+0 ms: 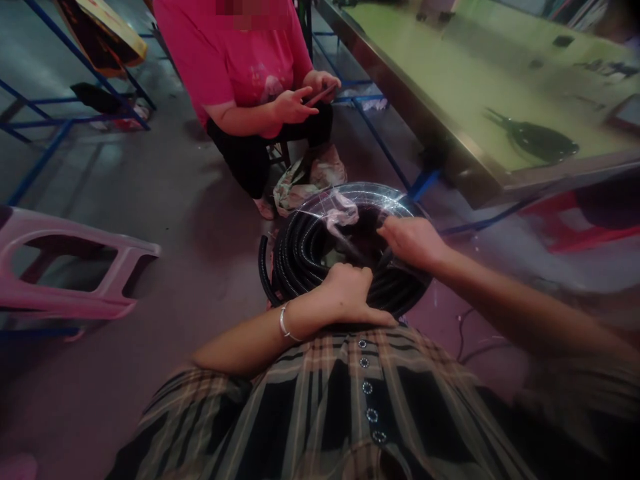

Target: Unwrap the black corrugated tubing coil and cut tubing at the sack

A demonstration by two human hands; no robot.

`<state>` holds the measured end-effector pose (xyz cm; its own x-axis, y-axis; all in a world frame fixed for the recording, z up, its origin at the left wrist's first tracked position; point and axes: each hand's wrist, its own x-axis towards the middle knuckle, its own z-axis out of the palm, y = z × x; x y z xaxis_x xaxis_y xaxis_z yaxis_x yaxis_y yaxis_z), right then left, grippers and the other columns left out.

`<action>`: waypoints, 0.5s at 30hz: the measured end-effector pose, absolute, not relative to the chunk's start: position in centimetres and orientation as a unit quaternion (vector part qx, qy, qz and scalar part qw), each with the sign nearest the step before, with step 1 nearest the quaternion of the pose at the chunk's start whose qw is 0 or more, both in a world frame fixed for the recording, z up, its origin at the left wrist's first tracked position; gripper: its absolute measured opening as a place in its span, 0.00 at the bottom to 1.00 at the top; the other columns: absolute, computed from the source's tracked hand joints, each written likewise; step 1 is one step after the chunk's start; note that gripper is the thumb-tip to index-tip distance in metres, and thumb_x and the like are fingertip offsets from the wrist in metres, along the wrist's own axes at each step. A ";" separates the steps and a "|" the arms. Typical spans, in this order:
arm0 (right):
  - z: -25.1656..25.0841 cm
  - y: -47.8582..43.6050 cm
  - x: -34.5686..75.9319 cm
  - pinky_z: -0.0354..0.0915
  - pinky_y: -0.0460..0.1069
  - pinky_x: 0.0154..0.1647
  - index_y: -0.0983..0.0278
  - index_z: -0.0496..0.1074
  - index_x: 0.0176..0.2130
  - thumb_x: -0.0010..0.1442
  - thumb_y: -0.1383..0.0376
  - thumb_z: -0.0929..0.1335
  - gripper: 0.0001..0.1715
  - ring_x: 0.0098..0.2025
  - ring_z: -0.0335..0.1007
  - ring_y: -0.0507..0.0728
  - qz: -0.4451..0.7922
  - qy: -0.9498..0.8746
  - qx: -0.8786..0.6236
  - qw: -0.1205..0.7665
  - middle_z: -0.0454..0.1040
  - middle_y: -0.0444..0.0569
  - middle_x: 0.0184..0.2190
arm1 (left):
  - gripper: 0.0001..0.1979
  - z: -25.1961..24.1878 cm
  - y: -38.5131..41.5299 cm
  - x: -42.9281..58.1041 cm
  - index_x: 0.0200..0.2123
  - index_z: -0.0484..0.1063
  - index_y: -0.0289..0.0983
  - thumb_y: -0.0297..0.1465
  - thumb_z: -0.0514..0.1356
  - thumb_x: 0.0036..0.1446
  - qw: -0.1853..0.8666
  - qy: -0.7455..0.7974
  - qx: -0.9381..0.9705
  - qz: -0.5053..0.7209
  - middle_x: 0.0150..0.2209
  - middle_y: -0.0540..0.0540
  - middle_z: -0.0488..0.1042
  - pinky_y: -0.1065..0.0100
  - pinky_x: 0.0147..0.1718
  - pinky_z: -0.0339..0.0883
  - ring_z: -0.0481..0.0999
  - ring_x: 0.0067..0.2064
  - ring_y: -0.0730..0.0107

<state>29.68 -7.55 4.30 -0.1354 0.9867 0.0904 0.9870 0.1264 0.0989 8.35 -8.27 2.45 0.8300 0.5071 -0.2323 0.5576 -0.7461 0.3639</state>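
Left hand half-curled, right hand more closed, contents unclear, both at black hose coil.

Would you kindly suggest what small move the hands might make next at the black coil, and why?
Perhaps ease the clear plastic back with the right hand: the plastic covers the far side of the black coil, the right hand is close beside it, and the left hand, at the near side, could steady the coil.

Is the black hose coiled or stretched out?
Coiled: the black hose lies in stacked loops, with clear plastic over its far side.
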 end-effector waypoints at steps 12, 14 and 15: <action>5.5 -10.7 34.2 0.57 0.51 0.33 0.60 0.75 0.42 0.72 0.52 0.64 0.17 0.32 0.75 0.61 -0.017 -0.694 -0.716 0.070 0.78 0.50 0.29 | 0.47 2.3 -8.2 8.2 0.44 0.75 0.34 0.72 0.60 0.44 0.211 0.282 0.933 -0.068 0.42 0.33 0.81 0.53 0.47 0.73 0.82 0.45 0.42; 5.4 -12.6 34.5 0.60 0.51 0.34 0.60 0.75 0.44 0.71 0.48 0.65 0.20 0.33 0.75 0.60 0.017 -0.686 -0.721 0.099 0.78 0.49 0.30 | 0.46 2.4 -8.0 8.1 0.44 0.75 0.34 0.72 0.60 0.44 0.214 0.284 0.932 -0.068 0.42 0.33 0.81 0.53 0.47 0.73 0.82 0.45 0.42; 5.3 -13.6 34.6 0.62 0.51 0.34 0.60 0.75 0.45 0.69 0.46 0.66 0.22 0.33 0.75 0.60 0.035 -0.685 -0.719 0.115 0.78 0.49 0.31 | 0.46 2.4 -8.0 8.1 0.44 0.76 0.34 0.72 0.60 0.44 0.216 0.285 0.931 -0.068 0.42 0.33 0.81 0.54 0.47 0.73 0.82 0.45 0.43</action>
